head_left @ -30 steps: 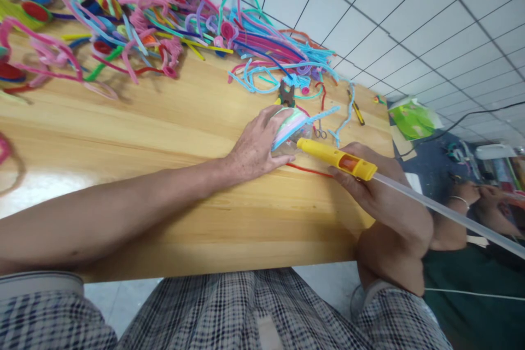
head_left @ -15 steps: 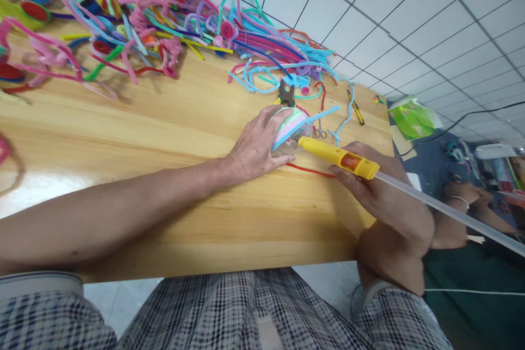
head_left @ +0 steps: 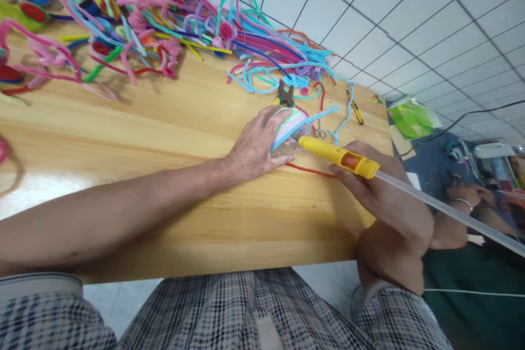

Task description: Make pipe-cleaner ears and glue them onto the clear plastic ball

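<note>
My left hand (head_left: 262, 139) is closed around a clear rounded piece with rows of pastel pipe cleaner (head_left: 290, 124) along one side; part of it is hidden by my fingers. From that piece a light blue pipe cleaner (head_left: 324, 115) sticks out to the right. In my right hand (head_left: 371, 188) is a yellow glue gun (head_left: 328, 153), its nozzle at the right side of the clear piece. A long translucent glue stick (head_left: 435, 205) runs out of its back. Beneath both hands a red pipe cleaner (head_left: 309, 169) lies on the table.
Pliers (head_left: 286, 94), small scissors (head_left: 319, 131) and a yellow-black cutter (head_left: 356, 108) lie beyond my hands. Heaped pipe cleaners (head_left: 262, 38) line the table's back against the tiled wall (head_left: 369, 16). At right are a green bag (head_left: 414, 119) and another person's hands (head_left: 465, 197).
Both hands keep almost the same place, with the nozzle still by the clear piece. At the right, the other person's hands have shifted slightly.
</note>
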A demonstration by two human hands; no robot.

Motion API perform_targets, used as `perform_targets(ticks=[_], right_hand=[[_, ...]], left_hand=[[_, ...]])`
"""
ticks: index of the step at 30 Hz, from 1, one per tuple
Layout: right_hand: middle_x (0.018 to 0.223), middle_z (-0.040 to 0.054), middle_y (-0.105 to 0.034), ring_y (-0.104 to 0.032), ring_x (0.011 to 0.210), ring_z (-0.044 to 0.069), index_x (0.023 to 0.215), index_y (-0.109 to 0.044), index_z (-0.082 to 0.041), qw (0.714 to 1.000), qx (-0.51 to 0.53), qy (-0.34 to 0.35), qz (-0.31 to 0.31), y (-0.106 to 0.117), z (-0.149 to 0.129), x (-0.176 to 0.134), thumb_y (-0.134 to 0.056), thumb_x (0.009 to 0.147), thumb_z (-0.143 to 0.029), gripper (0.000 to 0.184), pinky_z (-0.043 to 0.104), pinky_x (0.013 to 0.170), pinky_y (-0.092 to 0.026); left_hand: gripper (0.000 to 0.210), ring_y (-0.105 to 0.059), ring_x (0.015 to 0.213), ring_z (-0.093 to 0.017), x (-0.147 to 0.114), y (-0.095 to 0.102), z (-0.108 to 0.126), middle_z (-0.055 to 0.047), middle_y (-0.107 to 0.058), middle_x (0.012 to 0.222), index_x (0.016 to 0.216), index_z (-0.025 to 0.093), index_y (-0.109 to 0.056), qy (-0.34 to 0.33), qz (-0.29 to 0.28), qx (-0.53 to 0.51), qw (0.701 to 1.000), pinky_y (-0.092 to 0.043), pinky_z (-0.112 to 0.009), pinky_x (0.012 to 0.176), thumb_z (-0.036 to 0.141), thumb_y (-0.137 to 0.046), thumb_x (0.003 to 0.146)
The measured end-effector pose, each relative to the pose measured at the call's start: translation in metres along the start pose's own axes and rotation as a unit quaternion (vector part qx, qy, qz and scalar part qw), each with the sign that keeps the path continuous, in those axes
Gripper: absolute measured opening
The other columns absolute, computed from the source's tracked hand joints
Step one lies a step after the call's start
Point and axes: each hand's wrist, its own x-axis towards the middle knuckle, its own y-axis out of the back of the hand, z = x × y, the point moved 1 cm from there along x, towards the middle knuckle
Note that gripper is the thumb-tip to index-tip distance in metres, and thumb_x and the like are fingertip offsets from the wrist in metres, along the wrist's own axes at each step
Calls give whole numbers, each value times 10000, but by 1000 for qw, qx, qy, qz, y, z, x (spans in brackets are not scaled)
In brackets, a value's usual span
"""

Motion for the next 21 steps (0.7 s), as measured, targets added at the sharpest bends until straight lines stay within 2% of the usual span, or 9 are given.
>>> perform_targets(ticks=[8,15,21], right_hand=[[985,43,-784,-763,836,228,1126,-666,-287,1000,-15,7,0,-1,0,0,-627,1131,-312,47,359,687,-564],[1020,63,-801,-774,857,244,1131,-662,-282,1000,-29,10,-4,-1,1,-1,-617,1130,-312,55,373,686,-573],[977,38,-775,-769,839,222,1139,-652,-284,1000,-16,12,8,-3,0,-1,-604,1142,-292,49,351,694,-563]], left_hand=[[1026,-488,1637,-410,-1,-1,-1,-231,-508,1703,1720,246,-380,-24,17,13,999,-445,-657,1371,408,-940,875],[1019,-466,1661,-419,-1,-1,0,-213,-491,1728,1717,290,-360,-2,6,22,1000,-437,-687,1372,435,-937,889],[1018,-462,1665,-413,-1,-3,-1,-220,-498,1714,1718,274,-370,-10,16,9,1000,-433,-677,1381,401,-941,884]])
